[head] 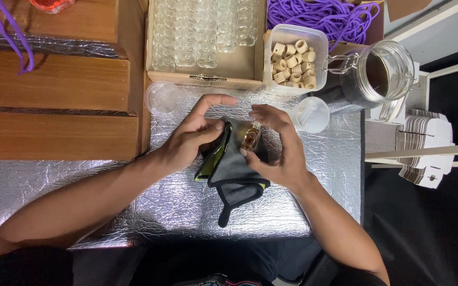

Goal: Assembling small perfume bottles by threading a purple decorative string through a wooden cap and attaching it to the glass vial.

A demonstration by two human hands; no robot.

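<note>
Both hands meet over the foil-covered table: the left hand pinches the dark cloth, the right hand closes round a small amber bottle wrapped in it. That glass looks slippery, and a loose grip could drop it onto the table.

Bright, even overhead light fills the scene. The crinkled silver foil table cover throws back scattered white glare, strongest near its middle. Soft shadows sit under both forearms. The lower right corner falls into near black. Focus is fairly sharp, slightly soft toward the edges
</note>
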